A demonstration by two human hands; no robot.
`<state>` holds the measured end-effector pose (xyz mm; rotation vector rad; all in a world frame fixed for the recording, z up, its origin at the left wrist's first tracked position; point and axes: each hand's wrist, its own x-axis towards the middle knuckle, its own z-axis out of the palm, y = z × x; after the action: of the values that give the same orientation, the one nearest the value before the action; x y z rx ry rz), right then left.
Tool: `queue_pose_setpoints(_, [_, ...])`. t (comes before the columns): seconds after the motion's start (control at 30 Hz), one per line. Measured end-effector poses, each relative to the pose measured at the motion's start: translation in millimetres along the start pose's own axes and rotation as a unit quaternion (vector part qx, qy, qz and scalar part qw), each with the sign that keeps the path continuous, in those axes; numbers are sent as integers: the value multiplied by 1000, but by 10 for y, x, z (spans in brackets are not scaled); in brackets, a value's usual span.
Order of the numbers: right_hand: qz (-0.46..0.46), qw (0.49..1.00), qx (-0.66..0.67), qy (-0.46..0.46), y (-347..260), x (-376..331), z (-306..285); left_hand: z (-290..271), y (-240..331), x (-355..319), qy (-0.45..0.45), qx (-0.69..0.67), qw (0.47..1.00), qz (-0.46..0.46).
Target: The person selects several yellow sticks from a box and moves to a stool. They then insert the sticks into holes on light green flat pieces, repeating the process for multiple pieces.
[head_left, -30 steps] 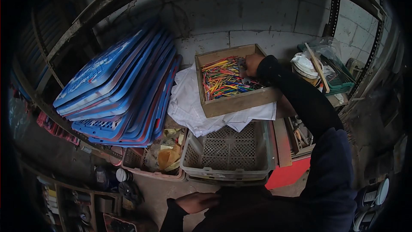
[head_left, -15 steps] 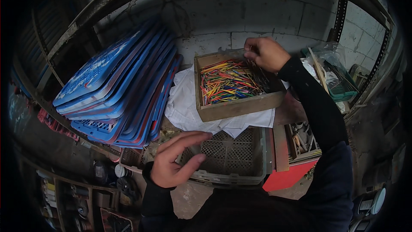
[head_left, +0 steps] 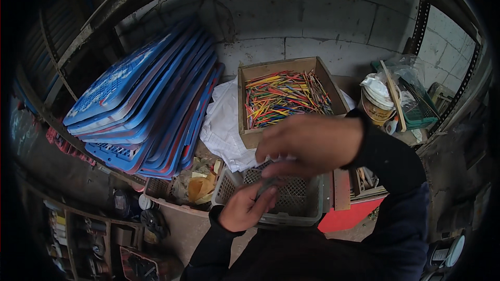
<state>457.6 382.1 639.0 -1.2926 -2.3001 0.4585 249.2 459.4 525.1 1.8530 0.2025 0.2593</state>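
My two hands are close together above a grey mesh plastic crate. My left hand is closed, with a small flat dark-grey piece pinched between thumb and fingers; its kind is unclear. Just over that piece, my right hand is bent and smeared by motion, so its grip does not show. Behind them is a wooden box full of thin, pointed, multicoloured sticks. The right hand and wrist cover part of the box's front wall. White cloth lies beneath the box.
Blue plastic trays lean in a stack at left. A bucket and a green basket stand at right. Beside the grey crate is another crate with scraps. A metal shelf frame arches overhead against a block wall.
My right hand has come from the wooden box's far edge down to my left hand. The left hand, spread before, has moved right and closed on the grey piece.
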Motion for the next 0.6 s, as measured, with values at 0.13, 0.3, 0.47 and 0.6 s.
queue_pose_setpoints(0.13, [120,976,-154,96,414,-105,-546,107,-315,-241,15,-91,994,-61])
queue_pose_setpoints(0.3, [253,939,-213,96,943,-239,-880,356,-657,-475,33,-147,983,-102])
queue_pose_setpoints(0.47, [311,920,-237,9,1388,-342,-775,547,-794,-600,15,-124,984,-130])
queue_pose_setpoints(0.6, [361,900,-241,-30,1534,-275,-635,524,-887,-668,36,-109,984,-138])
